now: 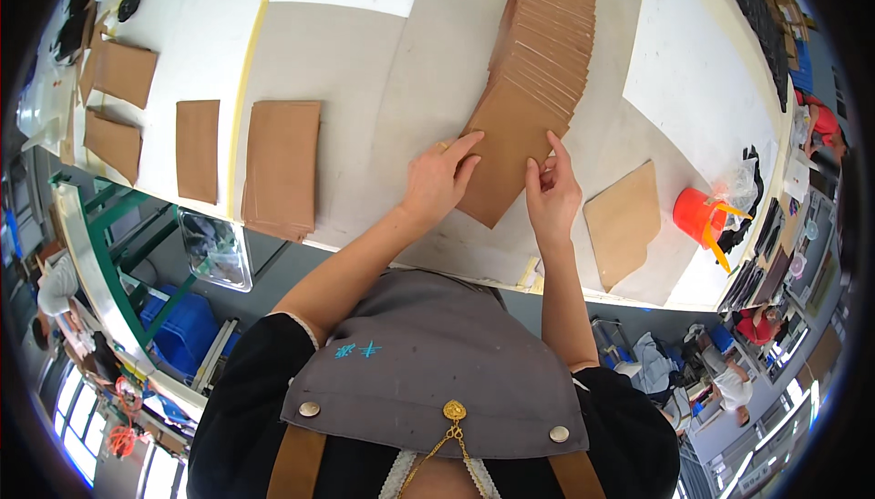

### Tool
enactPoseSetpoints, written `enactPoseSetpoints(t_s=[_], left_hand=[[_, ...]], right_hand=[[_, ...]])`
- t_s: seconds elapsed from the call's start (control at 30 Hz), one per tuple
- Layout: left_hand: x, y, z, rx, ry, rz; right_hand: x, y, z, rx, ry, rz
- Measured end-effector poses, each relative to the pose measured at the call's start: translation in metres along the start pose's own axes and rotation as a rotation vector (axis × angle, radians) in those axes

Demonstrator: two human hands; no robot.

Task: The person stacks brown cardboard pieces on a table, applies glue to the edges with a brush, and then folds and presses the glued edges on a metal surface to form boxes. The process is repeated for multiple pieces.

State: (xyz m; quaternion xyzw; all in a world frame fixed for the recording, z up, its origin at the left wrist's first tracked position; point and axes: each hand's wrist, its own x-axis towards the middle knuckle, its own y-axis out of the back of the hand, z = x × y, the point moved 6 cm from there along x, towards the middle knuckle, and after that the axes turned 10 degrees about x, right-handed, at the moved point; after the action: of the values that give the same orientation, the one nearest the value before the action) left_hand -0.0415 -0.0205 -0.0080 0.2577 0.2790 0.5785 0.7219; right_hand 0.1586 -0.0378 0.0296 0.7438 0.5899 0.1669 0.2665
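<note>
A long row of overlapping flat brown pieces (544, 39) runs away from me across the table, each lying partly over another like a fanned deck. Its nearest brown piece (510, 157) shows almost whole. My left hand (442, 180) has thumb and forefinger at this piece's left edge, the other fingers curled. At the right edge, the thumb and forefinger of my right hand (554, 191) grip it, the thumb resting on its face. Whether the pieces are leather or board, I cannot tell. To the left lies a neat stack of brown rectangles (281, 166).
Further left are a narrower brown stack (197, 151) and more brown pieces (125, 72). A light-brown irregular sheet (624, 223) lies right of my hand. Beyond it stands a red bucket (695, 215) with an orange handle. Other people are at the room's edges.
</note>
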Motion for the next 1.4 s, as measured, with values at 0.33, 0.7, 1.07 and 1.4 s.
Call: enactPoseSetpoints(t_s=[0.33, 0.7, 1.07, 1.4], left_hand=[[-0.027, 0.066, -0.03, 0.077, 0.117, 0.264], [-0.087, 0.176, -0.147, 0.213, 0.601, 0.517], [-0.09, 0.176, -0.147, 0.201, 0.557, 0.476], [-0.07, 0.157, -0.087, 0.081, 0.305, 0.296]], right_hand=[[-0.012, -0.109, -0.04, 0.568, -0.266, -0.423], [-0.024, -0.252, -0.126, 0.338, -0.013, -0.759], [-0.036, -0.26, -0.119, 0.359, -0.192, -0.814], [-0.026, -0.133, -0.096, 0.999, -0.271, -0.586]])
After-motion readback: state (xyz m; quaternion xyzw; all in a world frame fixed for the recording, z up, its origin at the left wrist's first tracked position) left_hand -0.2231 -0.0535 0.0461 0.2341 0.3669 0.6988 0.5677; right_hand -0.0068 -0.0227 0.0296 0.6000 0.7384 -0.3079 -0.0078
